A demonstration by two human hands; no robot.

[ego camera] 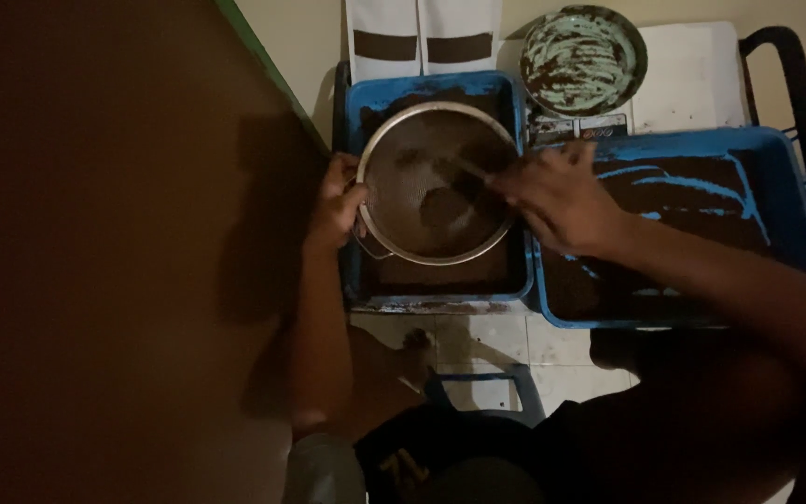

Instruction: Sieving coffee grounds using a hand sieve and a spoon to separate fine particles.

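L hand [336, 207] clenched on rim of round metal sieve [437, 183] | R hand [560, 198] fingers curled on thin stick [466, 168], tip inside sieve | sieve betw. hands, over blue tray [515, 280] w/ dark soil | 2nd blue tray [795, 201] under R wrist

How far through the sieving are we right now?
Done: dark material already lies in the blue tray under the sieve. In hand: left hand grips the sieve rim, right hand works a tool inside it. Left: a clump remains in the sieve; the right tray holds more dark material.
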